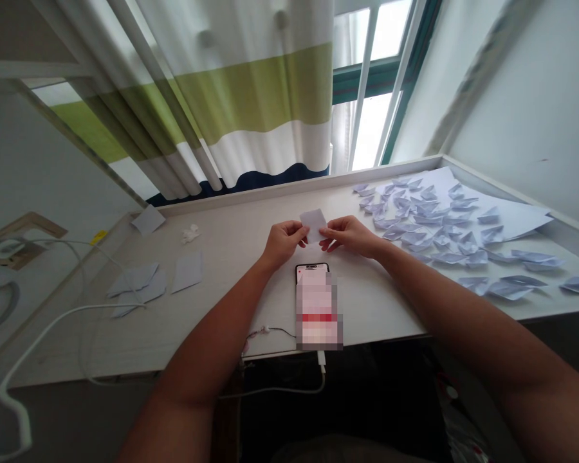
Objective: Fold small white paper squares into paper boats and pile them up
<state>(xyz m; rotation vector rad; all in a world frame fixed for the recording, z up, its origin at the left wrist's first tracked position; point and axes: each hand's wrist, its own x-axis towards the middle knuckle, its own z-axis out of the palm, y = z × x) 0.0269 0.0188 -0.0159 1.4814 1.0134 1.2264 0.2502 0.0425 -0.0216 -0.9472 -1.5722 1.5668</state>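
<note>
Just beyond the phone [312, 296], at its twelve o'clock, the left hand [284, 242] and the right hand [351, 234] pinch a small white paper [313, 225] between them, with folded paper boats [427, 208] spread at two o'clock.

- Worktop [251, 225]: white, raised rim along the back and right sides.
- Phone [312, 275]: screen up and lit, at the worktop's near edge; most of the display pixelated.
- White plug [321, 359]: in the phone's lower end, lead looping left below the edge.
- Beaded strap [264, 330]: left of the phone, dark cord running to it.
- White cable [72, 316]: thick, loops across the left side.
- Wood-toned frame [43, 220]: left wall, pale fittings inside, details blurred.
- Yellow item [98, 237]: small, worktop's left side, too small to identify.
- Curtain [260, 96]: white/green bands, dark blue hem.
- Window [394, 83]: teal frame, white bars, bright daylight.
- Right wall [535, 109]: plain white.
</note>
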